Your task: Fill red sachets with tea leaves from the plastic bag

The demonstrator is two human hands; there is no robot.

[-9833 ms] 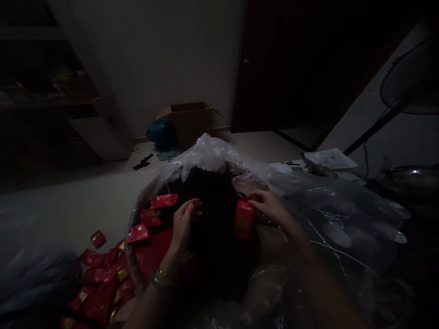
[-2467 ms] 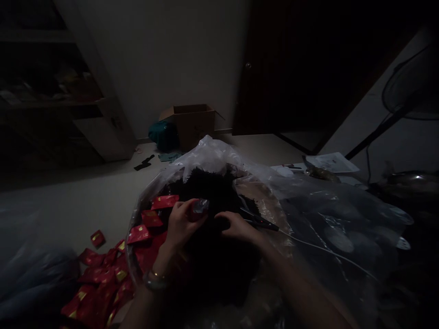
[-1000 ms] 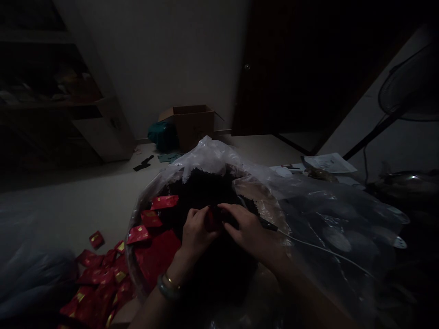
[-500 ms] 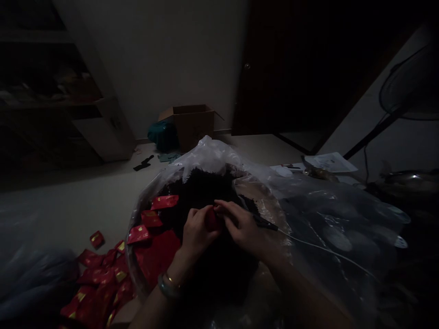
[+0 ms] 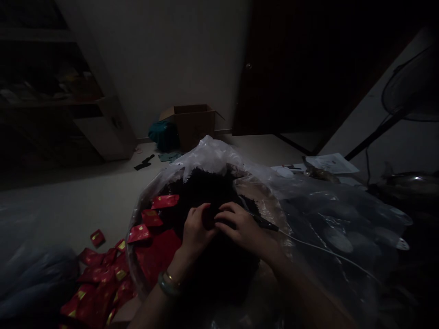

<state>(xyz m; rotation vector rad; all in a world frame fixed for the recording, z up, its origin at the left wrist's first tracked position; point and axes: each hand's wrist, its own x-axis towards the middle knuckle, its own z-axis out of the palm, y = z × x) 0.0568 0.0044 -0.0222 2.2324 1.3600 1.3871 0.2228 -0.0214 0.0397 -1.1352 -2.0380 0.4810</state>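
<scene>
A small red packet [image 5: 207, 222], mostly hidden and dark, is between my two hands. My left hand [image 5: 195, 230] curls around its left side, thumb toward me. My right hand [image 5: 240, 226] is at its right side, with bent fingers somewhat apart and the tips at the packet's edge. Below both hands lies a heap of black, shredded-looking material [image 5: 209, 183] in a round container lined with clear plastic [image 5: 212, 153]. A dark-handled tool with a white cord [image 5: 267, 224] rests on the heap, right of my right hand. Several red packets [image 5: 165, 201] lie on the container's left side.
More red packets [image 5: 99, 274] are piled on the left, with a single one [image 5: 97, 237] apart on the floor. Clear plastic sheeting [image 5: 329, 219] spreads to the right. Farther back stand an open cardboard box [image 5: 195, 125], a teal bag [image 5: 163, 135] and a fan [image 5: 411, 87].
My right fingers have spread farther apart at the packet. The packet's red side shows less, and it looks darker between my hands. The other things are in the same places.
</scene>
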